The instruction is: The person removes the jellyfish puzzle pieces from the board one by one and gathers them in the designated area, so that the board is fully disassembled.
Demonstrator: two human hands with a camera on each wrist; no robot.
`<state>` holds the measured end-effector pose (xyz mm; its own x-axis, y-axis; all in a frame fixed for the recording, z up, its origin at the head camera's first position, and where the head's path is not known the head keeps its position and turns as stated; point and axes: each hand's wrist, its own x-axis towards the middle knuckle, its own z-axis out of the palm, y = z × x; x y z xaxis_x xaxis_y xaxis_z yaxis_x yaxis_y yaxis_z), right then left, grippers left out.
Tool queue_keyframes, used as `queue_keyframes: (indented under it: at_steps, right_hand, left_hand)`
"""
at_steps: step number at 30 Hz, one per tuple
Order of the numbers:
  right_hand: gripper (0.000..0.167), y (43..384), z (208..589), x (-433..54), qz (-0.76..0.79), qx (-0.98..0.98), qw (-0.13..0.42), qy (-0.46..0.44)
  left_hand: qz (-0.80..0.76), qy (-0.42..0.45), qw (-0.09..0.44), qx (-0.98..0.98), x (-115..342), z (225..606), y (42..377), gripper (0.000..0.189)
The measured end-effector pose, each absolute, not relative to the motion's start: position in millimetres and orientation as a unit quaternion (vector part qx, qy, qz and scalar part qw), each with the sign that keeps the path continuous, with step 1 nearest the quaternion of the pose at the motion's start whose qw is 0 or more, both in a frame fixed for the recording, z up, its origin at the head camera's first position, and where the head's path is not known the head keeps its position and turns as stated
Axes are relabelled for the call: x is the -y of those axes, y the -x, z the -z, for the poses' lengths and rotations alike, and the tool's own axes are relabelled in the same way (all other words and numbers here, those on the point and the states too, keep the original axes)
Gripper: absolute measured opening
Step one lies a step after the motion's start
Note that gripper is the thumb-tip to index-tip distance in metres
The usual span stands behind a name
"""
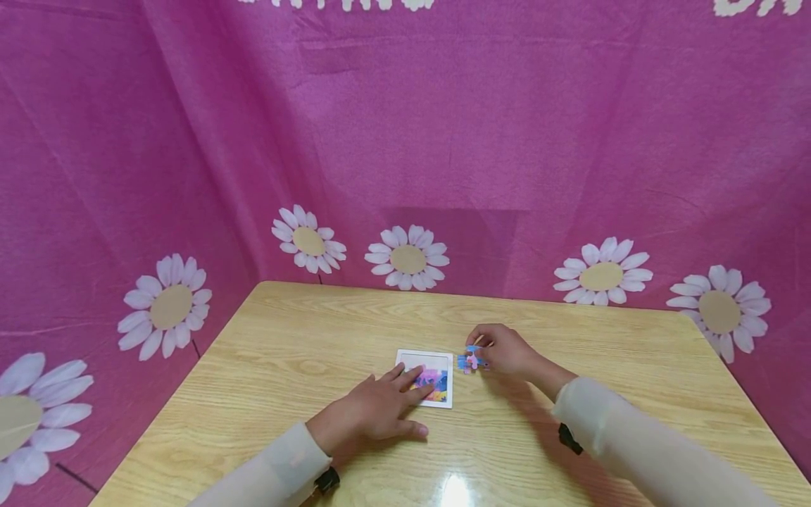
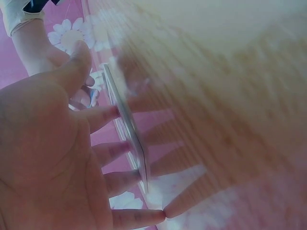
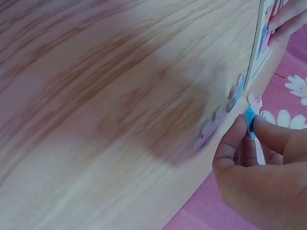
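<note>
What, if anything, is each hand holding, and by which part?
The right hand pinches a piece by its blue part; the left hand holds nothing, fingers spread over the tray.

One counter (image 1: 355, 327) bears one puzzle frame (image 1: 424, 353). Two hands: one left hand (image 1: 383, 408), one right hand (image 1: 503, 350). One puzzle piece (image 3: 250, 120) is pinched; several loose pieces (image 3: 235, 95) overlap too much to count. Six daisies (image 1: 407, 259): four beyond the counter's far edge, two beyond its left.

Cream sleeves (image 1: 640, 436), apparently black wristbands (image 1: 569, 438)
</note>
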<state>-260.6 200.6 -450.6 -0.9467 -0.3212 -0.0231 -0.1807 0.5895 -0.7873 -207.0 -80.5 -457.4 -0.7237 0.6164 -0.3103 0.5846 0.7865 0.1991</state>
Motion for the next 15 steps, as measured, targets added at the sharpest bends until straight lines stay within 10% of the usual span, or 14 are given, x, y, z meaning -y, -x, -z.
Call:
queue_keyframes:
  at_steps: [15]
  right_hand:
    - [0.014,260,455,-227,0.435,-0.888,0.085,0.124]
  left_hand:
    - [-0.049,-0.327,0.183,-0.926,81,457,206,0.083]
